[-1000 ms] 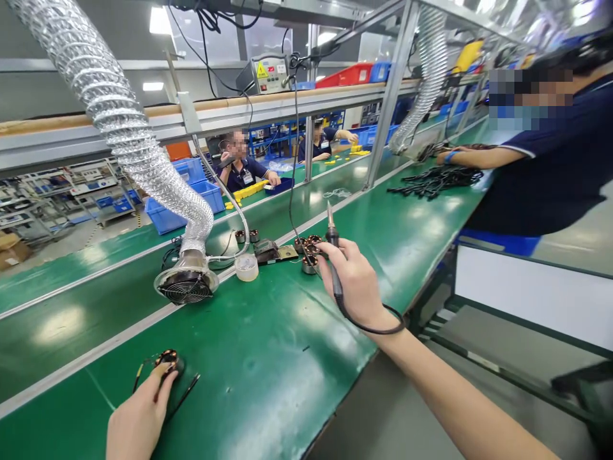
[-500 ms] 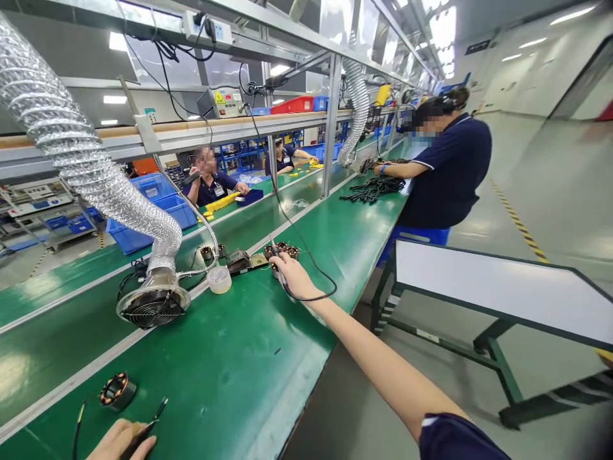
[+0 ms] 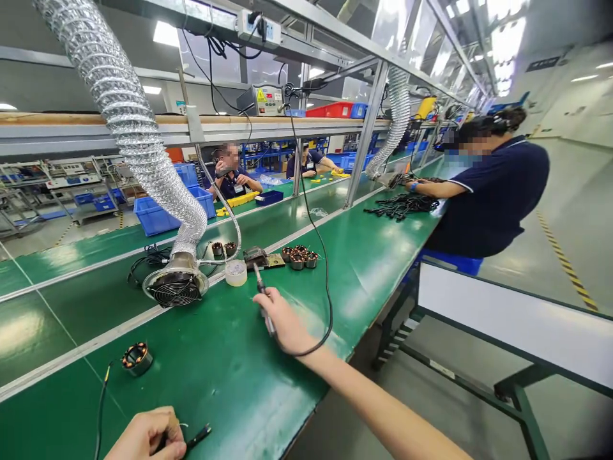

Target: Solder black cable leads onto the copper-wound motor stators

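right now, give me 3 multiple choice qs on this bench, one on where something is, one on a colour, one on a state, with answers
1. Where is the soldering iron?
A. In a stand
B. In the person's right hand
C. Lying beside the tape roll

2. What colour are the plastic crates on the far side of the bench?
A. Red
B. Yellow
C. Blue

3. What state is the wound stator near the left hand in?
A. Lying on the bench, apart from that hand
B. Gripped in that hand
C. Standing inside a crate

Answers:
1. B: the fingers wrap its handle, with the tip pointing up.
2. C: the stacked crates behind the extractor fan are blue.
3. A: a stretch of green surface separates it from the hand.
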A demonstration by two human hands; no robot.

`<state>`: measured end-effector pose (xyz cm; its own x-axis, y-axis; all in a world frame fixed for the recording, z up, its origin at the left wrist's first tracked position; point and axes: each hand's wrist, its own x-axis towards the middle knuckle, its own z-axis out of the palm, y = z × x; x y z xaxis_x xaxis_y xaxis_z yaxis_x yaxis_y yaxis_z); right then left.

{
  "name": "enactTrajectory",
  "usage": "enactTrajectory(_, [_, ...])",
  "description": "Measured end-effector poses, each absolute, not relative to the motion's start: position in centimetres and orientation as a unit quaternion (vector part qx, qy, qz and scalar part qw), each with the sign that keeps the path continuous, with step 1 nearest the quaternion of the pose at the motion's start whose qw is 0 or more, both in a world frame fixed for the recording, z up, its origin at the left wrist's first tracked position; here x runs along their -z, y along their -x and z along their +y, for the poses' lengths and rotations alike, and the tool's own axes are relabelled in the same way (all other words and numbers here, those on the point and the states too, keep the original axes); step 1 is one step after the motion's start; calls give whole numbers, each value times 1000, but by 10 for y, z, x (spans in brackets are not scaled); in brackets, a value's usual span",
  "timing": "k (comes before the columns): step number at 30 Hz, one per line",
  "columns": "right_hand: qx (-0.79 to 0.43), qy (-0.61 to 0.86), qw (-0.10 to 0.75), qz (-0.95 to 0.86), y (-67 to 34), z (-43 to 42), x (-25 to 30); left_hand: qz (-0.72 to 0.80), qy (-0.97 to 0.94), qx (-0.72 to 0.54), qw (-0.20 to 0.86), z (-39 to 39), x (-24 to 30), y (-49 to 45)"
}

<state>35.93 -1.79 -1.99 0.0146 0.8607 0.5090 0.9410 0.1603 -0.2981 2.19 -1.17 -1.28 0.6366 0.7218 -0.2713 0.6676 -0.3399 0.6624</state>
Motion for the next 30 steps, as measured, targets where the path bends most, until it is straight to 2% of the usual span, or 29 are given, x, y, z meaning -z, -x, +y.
enactTrajectory(4, [9, 584, 290, -758, -289, -27, 12, 456, -785, -113, 404, -5, 16, -18])
enactTrajectory(11, [6, 467, 241, -850, -203, -17, 5, 537, -693, -289, 384, 3, 10, -14])
enactTrajectory(17, [-76, 382, 344, -854, -190, 2, 25, 524, -680, -295, 419, 2, 5, -9])
enactTrajectory(22, [-206, 362, 431, -801, -197, 9, 45, 523, -666, -288, 447, -2, 1, -6])
enactTrajectory(26, [-247, 359, 448, -781, -196, 8, 49, 531, -673, -264, 443, -6, 0, -6])
enactTrajectory(30, [-251, 364, 451, -776, -194, 8, 49, 530, -661, -296, 442, -3, -1, -3])
